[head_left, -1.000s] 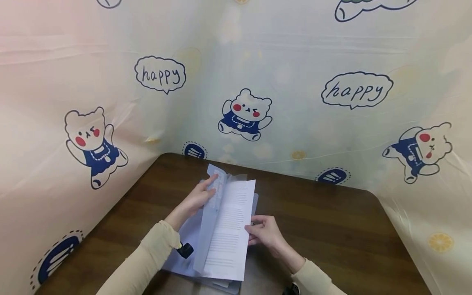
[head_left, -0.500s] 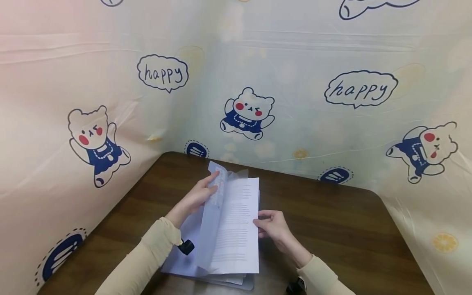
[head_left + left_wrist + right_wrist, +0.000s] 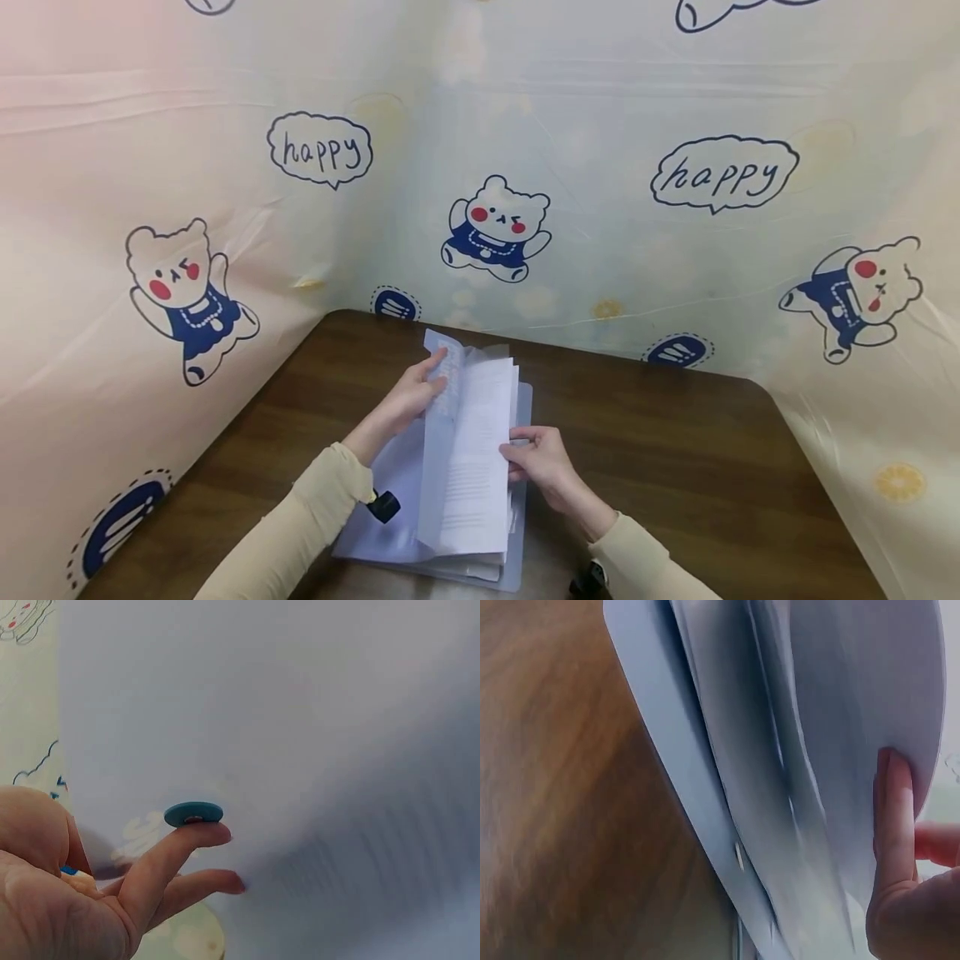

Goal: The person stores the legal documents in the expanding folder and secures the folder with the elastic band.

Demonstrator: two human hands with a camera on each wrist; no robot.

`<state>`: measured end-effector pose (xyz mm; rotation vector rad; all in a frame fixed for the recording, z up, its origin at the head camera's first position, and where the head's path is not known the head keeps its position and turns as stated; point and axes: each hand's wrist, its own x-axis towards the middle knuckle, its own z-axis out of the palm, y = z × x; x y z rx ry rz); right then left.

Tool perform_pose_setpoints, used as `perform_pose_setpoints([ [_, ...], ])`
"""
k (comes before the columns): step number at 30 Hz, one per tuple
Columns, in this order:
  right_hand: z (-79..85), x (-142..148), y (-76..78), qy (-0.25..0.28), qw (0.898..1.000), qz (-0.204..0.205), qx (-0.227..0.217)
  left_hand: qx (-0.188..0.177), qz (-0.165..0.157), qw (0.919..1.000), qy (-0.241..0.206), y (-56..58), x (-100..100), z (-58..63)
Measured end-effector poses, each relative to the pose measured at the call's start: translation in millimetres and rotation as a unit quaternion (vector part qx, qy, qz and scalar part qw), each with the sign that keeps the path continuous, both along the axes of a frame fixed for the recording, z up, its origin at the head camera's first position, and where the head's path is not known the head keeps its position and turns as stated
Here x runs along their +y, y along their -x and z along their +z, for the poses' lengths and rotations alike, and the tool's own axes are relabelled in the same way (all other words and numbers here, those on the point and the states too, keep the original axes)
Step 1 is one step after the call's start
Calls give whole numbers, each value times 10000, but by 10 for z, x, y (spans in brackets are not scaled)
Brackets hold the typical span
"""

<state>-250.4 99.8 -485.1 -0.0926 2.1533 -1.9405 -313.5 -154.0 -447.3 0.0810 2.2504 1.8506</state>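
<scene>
A translucent blue document folder (image 3: 397, 508) lies spread on the table, its flap (image 3: 437, 483) raised. My left hand (image 3: 411, 393) grips the flap near its upper part. A round teal button (image 3: 193, 813) sits by a fingertip in the left wrist view. White printed sheets (image 3: 476, 475) stand partly lifted to the right of the flap. My right hand (image 3: 543, 462) pinches their right edge between thumb and fingers. More loose sheets (image 3: 739, 750) lie beneath, over the folder's back cover (image 3: 660, 712) in the right wrist view.
The brown wooden table (image 3: 675, 475) extends on both sides of the folder. Behind it hangs a pale curtain (image 3: 585, 100) printed with bears and "happy" bubbles. A black wrist device (image 3: 385, 506) hangs over the folder's left part.
My right hand and the sheets' edge first shift right, then back left. More of the folder's back cover and the lower sheets now shows at right. The left hand keeps its hold on the flap.
</scene>
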Motion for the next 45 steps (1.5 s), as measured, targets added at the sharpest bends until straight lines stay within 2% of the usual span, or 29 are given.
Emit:
perform_pose_setpoints([
  [4, -83, -129, 3, 136, 9999, 15, -14, 55, 165, 9998, -22, -11, 70, -24],
  [8, -157, -175, 8, -115, 9999, 58, 79, -15, 277, 9996, 83, -23, 111, -61],
  [14, -244, -106, 20, -506, 9984, 234, 89, 35, 248, 9992, 296, -22, 157, -158],
  [21, -341, -18, -3, -529, 9966, 617, 141, 87, 203, 9993, 312, -22, 256, -293],
  [24, -349, 13, -40, -519, 9951, 779, 328, 151, 235, 9988, 412, -6, 299, -346],
  [26, -336, 39, -80, -668, 9918, 862, 663, 191, 285, 9980, 528, -3, 328, -359],
  [28, -322, 62, -136, -1008, 9837, 884, 1201, 305, 325, 9967, 672, -6, 358, -366],
  [30, -310, 89, -216, -1453, 9692, 865, 1793, 495, 356, 9943, 878, -15, 384, -370],
  [32, -301, 124, -321, -1991, 9467, 825, 2394, 743, 346, 9905, 1106, -28, 419, -377],
  [34, -287, 157, -442, -2417, 9263, 839, 2764, 1070, 348, 9839, 1390, -35, 450, -400],
  [37, -268, 202, -631, -2873, 9067, 1019, 2916, 1394, 325, 9765, 1610, -26, 483, -469],
  [38, -266, 215, -688, -2991, 9022, 1111, 2902, 1551, 345, 9718, 1741, -10, 488, -507],
  [40, -265, 236, -785, -3118, 8978, 1358, 2798, 1766, 355, 9640, 1954, 55, 490, -646],
  [43, -282, 261, -878, -3204, 8929, 1798, 2602, 2238, 355, 9429, 2441, 209, 481, -927],
  [45, -300, 271, -907, -3207, 8906, 2065, 2478, 2405, 346, 9335, 2637, 217, 510, -975],
])
